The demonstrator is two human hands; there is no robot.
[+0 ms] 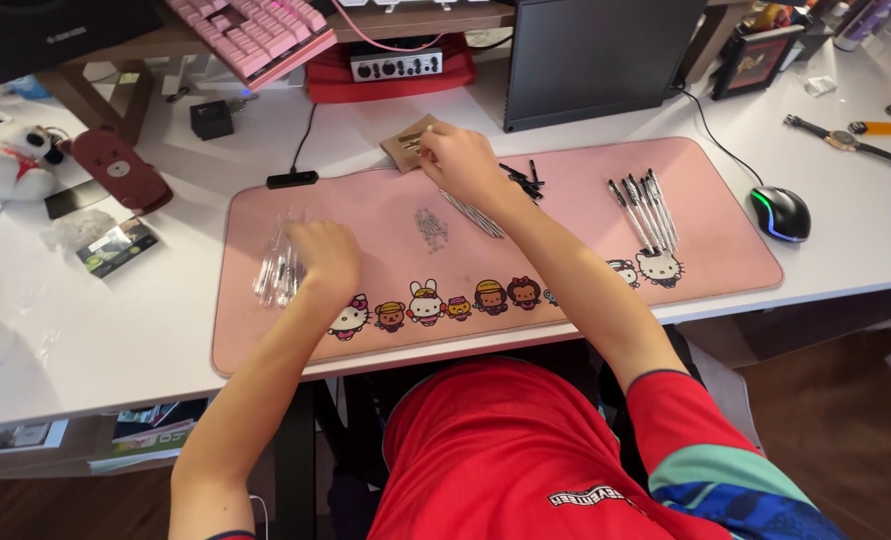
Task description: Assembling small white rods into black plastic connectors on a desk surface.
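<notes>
Head view: on the pink mat, finished pens lie toward its right end. Left hand closes on clear barrels at its left; right hand pinches small parts from a brown packet at its top edge. Springs and refills at the middle remain unassembled.

left hand rests on clear pen barrels at the pink mat's left; right hand reaches far to a small brown pad; assembled pens lie right.
</notes>
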